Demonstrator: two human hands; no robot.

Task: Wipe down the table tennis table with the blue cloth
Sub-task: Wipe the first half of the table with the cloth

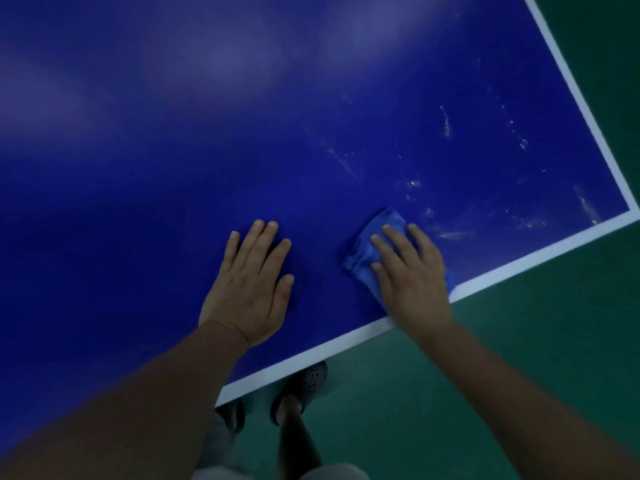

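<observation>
Cloth (367, 251) bunched, long axis seemingly pointing away; right hand (412, 278) presses it flat; left hand (249, 289) flat on table (173, 133).

One head view, steep and close over the table's near edge.

Your camera sits on your head, facing forward and down, near the table (242, 133). The wide picture is tilted, so the near edge climbs from lower left to the corner (632, 214) at right. Your left hand (249, 282) and right hand (412, 282) lie mid-frame. Past the edge you look straight down at the floor (519, 341) and your shoes (306, 384).
</observation>
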